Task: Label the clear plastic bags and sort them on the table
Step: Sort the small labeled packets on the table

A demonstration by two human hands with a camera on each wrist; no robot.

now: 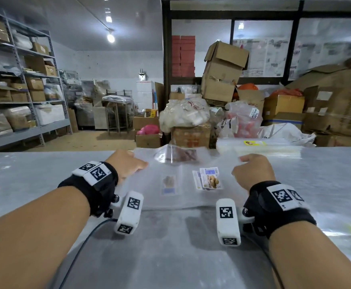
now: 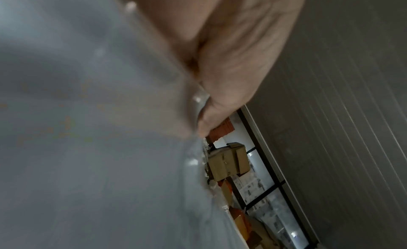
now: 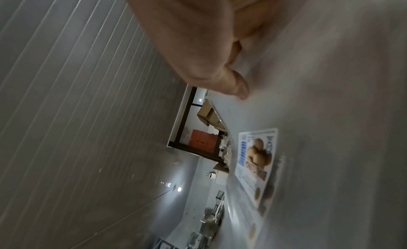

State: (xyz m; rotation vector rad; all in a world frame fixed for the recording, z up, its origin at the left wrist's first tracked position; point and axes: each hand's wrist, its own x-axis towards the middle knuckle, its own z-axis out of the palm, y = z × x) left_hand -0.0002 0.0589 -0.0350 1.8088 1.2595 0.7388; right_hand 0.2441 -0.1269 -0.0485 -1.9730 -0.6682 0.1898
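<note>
Both hands, the left hand [image 1: 128, 163] and right hand [image 1: 253, 170], pinch opposite edges of a clear plastic bag [image 1: 183, 197] lying flat on the table [image 1: 170, 247], its label [image 1: 211, 179] already on; sorting it aside likely follows.

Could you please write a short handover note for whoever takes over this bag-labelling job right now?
Left hand and right hand each pinch an edge of the clear plastic bag stretched between them over the table.
A printed label is already stuck on it.
A stack of clear bags lies at the far right.
Left: lay this bag down sorted, then label the rest.
</note>
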